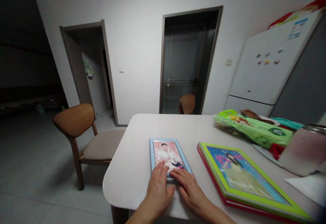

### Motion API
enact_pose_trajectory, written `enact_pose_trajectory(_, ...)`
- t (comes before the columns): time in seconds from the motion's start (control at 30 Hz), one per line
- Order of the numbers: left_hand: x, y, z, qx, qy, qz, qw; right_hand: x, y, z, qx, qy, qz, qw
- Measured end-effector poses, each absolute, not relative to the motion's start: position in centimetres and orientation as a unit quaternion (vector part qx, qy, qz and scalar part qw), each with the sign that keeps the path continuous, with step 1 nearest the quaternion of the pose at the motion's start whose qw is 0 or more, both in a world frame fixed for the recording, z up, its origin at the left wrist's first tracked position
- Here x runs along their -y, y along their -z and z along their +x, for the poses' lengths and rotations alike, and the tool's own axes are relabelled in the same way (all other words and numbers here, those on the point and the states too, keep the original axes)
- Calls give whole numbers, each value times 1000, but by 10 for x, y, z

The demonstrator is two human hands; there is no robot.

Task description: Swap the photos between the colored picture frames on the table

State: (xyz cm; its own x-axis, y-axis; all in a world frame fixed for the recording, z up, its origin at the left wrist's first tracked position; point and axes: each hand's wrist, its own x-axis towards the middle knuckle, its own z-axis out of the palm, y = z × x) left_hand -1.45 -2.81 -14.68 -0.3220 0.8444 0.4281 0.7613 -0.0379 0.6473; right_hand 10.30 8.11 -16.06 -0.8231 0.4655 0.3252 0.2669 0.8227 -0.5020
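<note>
A light-blue picture frame (181, 148) with a pinkish portrait print lies flat on the white table (127, 179). My left hand (160, 187) rests on its near left part, fingers stretched out over the print. On the near right part lies my right hand (187, 187), fingers extended and touching the frame. The two hands nearly meet at the frame's near edge, which they partly cover. To the right, a lime-green picture frame (244, 179) showing a figure in a pale dress sits on top of a red frame (212, 176).
A green plastic package (254, 128) and a pinkish jar (300, 151) stand at the table's right side, near a white paper (308, 186). A wooden chair (76, 122) is on the left, another chair (187, 104) behind the table. A white fridge (267, 71) stands at the back right.
</note>
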Motion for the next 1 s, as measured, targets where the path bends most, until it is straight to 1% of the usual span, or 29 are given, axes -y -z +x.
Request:
enact_pose_trajectory(0.07, 31, 147, 1, -692, -380, 613, 50, -71, 160, 125, 892, -295, -206, 274)
enact_pose_trajectory(0.17, 29, 151, 26, -684, -307, 659, 59, -72, 153, 142, 820, -355, -297, 337)
enact_pose_trajectory(0.27, 25, 157, 42, -676, -266, 684, 58, -80, 150, 143, 770, -406, -357, 340)
enact_pose_trajectory(0.37, 27, 158, 45, -672, -273, 686, 65, -87, 152, 139, 735, -453, -367, 346)
enact_pose_trajectory(0.43, 33, 148, 42, -651, -306, 691, 70, -91, 153, 137, 709, -477, -369, 365)
enact_pose_trajectory(0.5, 42, 129, 36, -637, -374, 670, 73, -91, 151, 133, 685, -498, -372, 379)
enact_pose_trajectory(0.63, 51, 82, 20, -634, -588, 492, 95, -81, 138, 115, 683, -522, -333, 388)
enact_pose_trajectory(0.73, 54, 69, 3, -575, -720, 366, 129, -65, 129, 97, 742, -498, -270, 358)
enact_pose_trajectory(0.8, 58, 75, -9, -556, -747, 327, 161, -58, 128, 88, 793, -451, -242, 330)
enact_pose_trajectory(0.9, 72, 100, -26, -590, -720, 309, 194, -53, 133, 84, 858, -365, -227, 283)
enact_pose_trajectory(1.0, 88, 125, -36, -671, -641, 330, 172, -53, 140, 87, 899, -290, -219, 243)
